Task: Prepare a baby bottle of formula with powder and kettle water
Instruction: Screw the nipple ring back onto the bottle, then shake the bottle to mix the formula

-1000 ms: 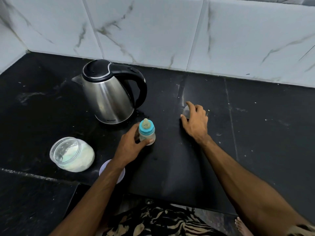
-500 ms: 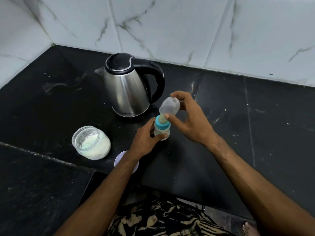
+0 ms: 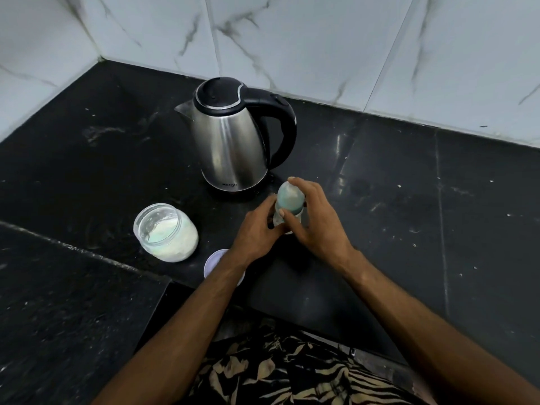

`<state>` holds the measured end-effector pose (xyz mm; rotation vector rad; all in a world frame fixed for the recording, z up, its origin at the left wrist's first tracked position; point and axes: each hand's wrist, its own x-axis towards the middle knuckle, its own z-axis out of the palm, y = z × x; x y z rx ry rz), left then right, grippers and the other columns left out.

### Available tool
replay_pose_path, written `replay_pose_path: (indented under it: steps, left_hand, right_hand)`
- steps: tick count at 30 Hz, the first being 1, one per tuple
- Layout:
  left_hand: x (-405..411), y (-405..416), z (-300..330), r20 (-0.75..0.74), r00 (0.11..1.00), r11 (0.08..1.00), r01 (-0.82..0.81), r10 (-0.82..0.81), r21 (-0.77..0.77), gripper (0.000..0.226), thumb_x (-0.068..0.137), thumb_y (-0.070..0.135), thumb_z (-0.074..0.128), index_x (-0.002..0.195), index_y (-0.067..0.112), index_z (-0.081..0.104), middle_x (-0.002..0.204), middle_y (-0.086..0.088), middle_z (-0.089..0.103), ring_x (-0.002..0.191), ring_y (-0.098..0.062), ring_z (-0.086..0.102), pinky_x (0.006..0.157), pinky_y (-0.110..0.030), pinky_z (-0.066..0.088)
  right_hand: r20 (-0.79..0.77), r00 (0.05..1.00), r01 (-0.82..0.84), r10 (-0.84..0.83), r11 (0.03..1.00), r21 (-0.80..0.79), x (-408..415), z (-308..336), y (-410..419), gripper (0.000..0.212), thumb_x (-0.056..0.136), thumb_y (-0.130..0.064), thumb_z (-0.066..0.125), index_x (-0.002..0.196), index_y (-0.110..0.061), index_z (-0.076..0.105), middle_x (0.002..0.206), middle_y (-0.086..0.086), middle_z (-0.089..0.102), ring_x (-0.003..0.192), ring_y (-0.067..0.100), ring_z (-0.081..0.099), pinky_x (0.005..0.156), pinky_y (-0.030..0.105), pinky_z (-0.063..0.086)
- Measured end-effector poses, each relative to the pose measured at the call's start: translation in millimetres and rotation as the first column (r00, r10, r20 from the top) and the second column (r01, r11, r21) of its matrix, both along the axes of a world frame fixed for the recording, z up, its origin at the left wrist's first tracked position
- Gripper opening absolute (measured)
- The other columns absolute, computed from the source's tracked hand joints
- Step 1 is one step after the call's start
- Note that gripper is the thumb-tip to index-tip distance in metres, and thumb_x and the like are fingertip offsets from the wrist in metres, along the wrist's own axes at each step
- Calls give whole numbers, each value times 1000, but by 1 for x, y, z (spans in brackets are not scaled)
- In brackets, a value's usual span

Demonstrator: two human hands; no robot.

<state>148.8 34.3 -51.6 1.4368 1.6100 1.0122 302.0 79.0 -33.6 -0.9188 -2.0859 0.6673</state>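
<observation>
Translucent cap (image 3: 288, 197) is being pressed onto the bottle (image 3: 280, 220), gripped by both the left hand (image 3: 257, 229) and the right hand (image 3: 317, 220) near the countertop's (image 3: 409, 200) front edge; firm seating is probably needed next.

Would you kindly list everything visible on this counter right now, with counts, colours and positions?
Kettle: one, steel with black lid and handle, back centre, upright.
Powder jar: one, clear, open, white powder inside, left of the hands.
Jar lid: one, pale lilac, near edge, partly under the left forearm.
Baby bottle: one, clear cap over its top, between both hands.
Counter: one, black stone.
Wall tiles: white marble.
Left hand: grip on bottle.
Right hand: grip on cap.
</observation>
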Motion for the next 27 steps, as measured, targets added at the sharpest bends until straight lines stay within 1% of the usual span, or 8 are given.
replay_pose_path:
  steps: [3, 5, 9, 11, 15, 19, 24, 27]
  left_hand:
    - [-1, 0, -3, -39, 999, 1000, 3, -3, 7, 46, 89, 26, 65, 130, 38, 49, 116, 17, 66, 110, -3, 64, 94, -36, 55]
    - [-1, 1, -4, -52, 999, 1000, -2, 3, 10, 47, 91, 18, 64, 131, 36, 49, 115, 17, 66, 108, -2, 64, 94, -34, 56]
    - [-1, 0, -8, -62, 998, 1000, -1, 2, 18, 50, 90, 15, 63, 136, 25, 49, 120, 6, 68, 111, -10, 65, 94, -39, 55]
    - [-1, 0, -8, -56, 998, 1000, -1, 2, 21, 52, 89, 14, 65, 137, 23, 49, 120, 5, 68, 110, -10, 65, 94, -39, 55]
    - [-2, 1, -7, -53, 999, 999, 13, -11, 37, 51, 89, 13, 67, 137, 20, 50, 122, 4, 68, 111, -9, 65, 95, -34, 55]
    - [-2, 2, -8, -59, 998, 999, 12, -10, 30, 49, 90, 15, 66, 136, 23, 51, 121, 6, 68, 110, -7, 65, 94, -34, 55]
    - [-5, 2, -4, -95, 995, 1000, 26, -25, 11, 53, 88, 16, 68, 137, 24, 49, 124, 6, 67, 113, -9, 63, 96, -36, 54]
    - [-12, 1, -1, -134, 988, 997, 71, -72, -12, 53, 88, 19, 69, 138, 23, 50, 127, 5, 65, 117, -11, 62, 99, -40, 52]
  right_hand:
    - [13, 999, 50, -50, 999, -20, -6, -11, -4, 73, 87, -24, 75, 146, -25, 30, 138, 8, 50, 116, 14, 56, 92, 26, 51]
    - [31, 995, 97, -97, 995, -10, -10, -16, -6, 77, 86, -29, 75, 146, -27, 28, 137, 5, 51, 113, 15, 58, 86, 29, 54]
    - [39, 989, 143, -143, 990, -4, -12, -22, -3, 77, 81, -44, 70, 144, -34, 27, 134, 3, 55, 107, 22, 65, 81, 38, 58]
    - [42, 990, 133, -134, 991, 21, -12, -25, 0, 76, 80, -43, 71, 143, -32, 29, 132, 6, 58, 103, 25, 67, 78, 41, 60]
    - [47, 993, 109, -112, 993, 53, -12, -30, 5, 79, 79, -37, 78, 141, -30, 31, 127, 9, 60, 99, 26, 68, 74, 41, 61]
    - [4, 995, 97, -97, 994, 49, -12, -32, 6, 75, 82, -46, 67, 144, -32, 27, 129, 9, 58, 102, 24, 67, 75, 40, 62]
    - [-17, 995, 100, -99, 994, 43, -12, -33, 4, 75, 84, -44, 67, 146, -30, 27, 128, 10, 59, 102, 23, 67, 76, 39, 61]
    - [-30, 995, 96, -96, 995, -11, -10, -31, 1, 78, 83, -47, 68, 147, -36, 25, 132, 5, 58, 109, 19, 64, 84, 41, 60]
